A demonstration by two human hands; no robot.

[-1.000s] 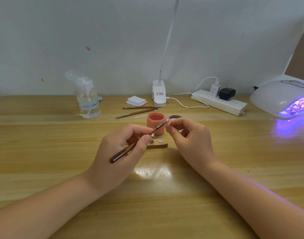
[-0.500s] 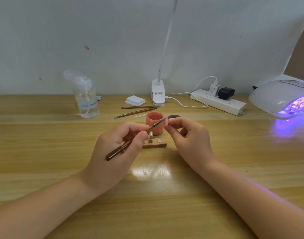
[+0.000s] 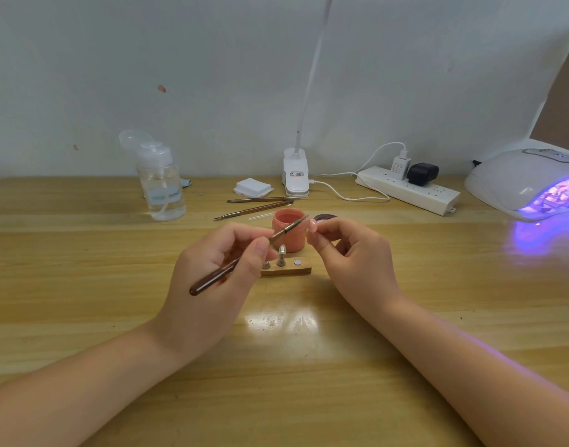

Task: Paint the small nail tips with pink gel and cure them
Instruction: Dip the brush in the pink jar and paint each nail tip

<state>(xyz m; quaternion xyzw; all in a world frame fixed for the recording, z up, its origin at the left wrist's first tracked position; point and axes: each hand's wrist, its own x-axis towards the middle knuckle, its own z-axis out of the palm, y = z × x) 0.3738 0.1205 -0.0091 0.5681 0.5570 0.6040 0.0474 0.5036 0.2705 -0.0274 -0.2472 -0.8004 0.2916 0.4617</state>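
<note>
Head view, single entry.

- Left hand (image 3: 218, 269): fingers curled round a brown-handled brush (image 3: 244, 258), bristle end aimed toward 2 o'clock.
- Right hand (image 3: 351, 253): thumb and fingertips pinching a small pink nail tip (image 3: 312, 225), held just above the open pink gel pot (image 3: 289, 233). Bristles sit at or just short of the tip; contact cannot be told.
- Wooden stand (image 3: 288, 269): at 6 o'clock of the pot, carrying metal pegs.
- Curing lamp (image 3: 528, 182): far at 3 o'clock, lit violet.
- Table (image 3: 83, 285): also bears spare brushes (image 3: 257, 204) and a pump bottle (image 3: 160, 188).

Handling note: likely best to brace both hands, stroke thinly along the tip, and keep gel off the pinching fingers.
</note>
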